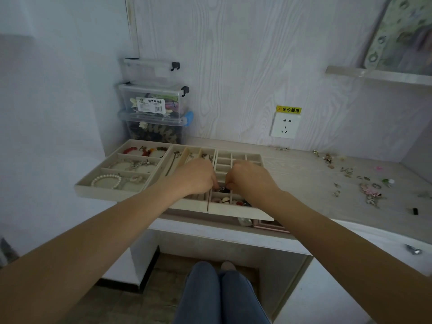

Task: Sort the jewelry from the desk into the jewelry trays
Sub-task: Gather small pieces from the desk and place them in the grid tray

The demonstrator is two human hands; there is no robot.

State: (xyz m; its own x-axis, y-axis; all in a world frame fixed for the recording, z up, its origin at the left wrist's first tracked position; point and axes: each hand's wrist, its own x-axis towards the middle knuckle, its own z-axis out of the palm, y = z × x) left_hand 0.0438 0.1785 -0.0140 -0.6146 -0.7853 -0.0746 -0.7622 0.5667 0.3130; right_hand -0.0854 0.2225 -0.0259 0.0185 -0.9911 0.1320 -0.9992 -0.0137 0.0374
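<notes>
Two hands: left hand (198, 177) and right hand (251, 178) meet over the grid tray (236, 210), fingers curled down into one small compartment.
Step in hand: placing or arranging a small dark piece (222, 189) in a cell of the grid tray — judged from pose.
Finger state, L: fingertips curled onto the dark piece; appears to pinch it, partly hidden.
Finger state, R: fingers curled at the same cell; whether they grasp anything — cannot tell.
Task items, sorted: pearl bracelet (106, 181) in the left tray (98, 191); chains in the middle tray (180, 157); small pieces in near cells of grid tray.
Task items, unsorted: loose jewelry (350, 176) scattered on the desk (304, 183), well apart to the right.
Next move calls for: release, then R reach to the scatter; tiny items need a fingertip pinch.
Writing, wall: yellow sticker (289, 109) above socket (284, 126) reads "小心触电".
Writing, storage box (153, 101): label reads "欧式收纳盒"; smaller print illegible.
</notes>
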